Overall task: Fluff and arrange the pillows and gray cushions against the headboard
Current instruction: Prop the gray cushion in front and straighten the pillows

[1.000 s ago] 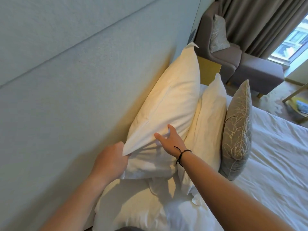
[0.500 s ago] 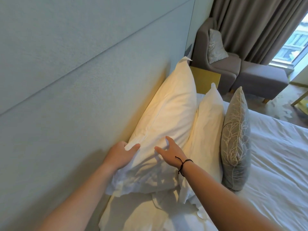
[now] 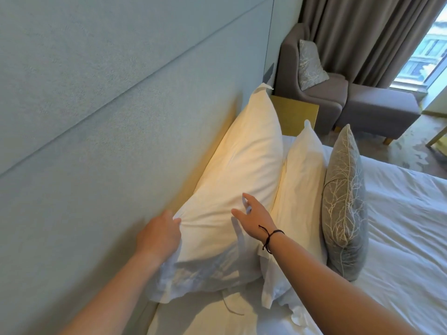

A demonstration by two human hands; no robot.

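Observation:
A large white pillow (image 3: 244,170) leans upright against the pale padded headboard (image 3: 101,122). My left hand (image 3: 158,235) grips its near top edge beside the headboard, fingers curled into the fabric. My right hand (image 3: 254,213), a black cord at the wrist, has its fingers spread on the pillow's front face. A second white pillow (image 3: 302,187) stands just in front of the first. A gray cushion (image 3: 344,201) with a pale branch pattern stands on edge against that second pillow.
White sheets (image 3: 399,238) cover the bed to the right. Beyond the pillows stand a yellow bedside table (image 3: 296,117) and a gray armchair (image 3: 321,93) holding another patterned cushion (image 3: 309,64). A gray footstool (image 3: 379,112), curtains and a window fill the far right.
My left hand went from flat on the pillow to gripping its edge by the headboard. My right hand lifted slightly and spread. The view pulled back a little.

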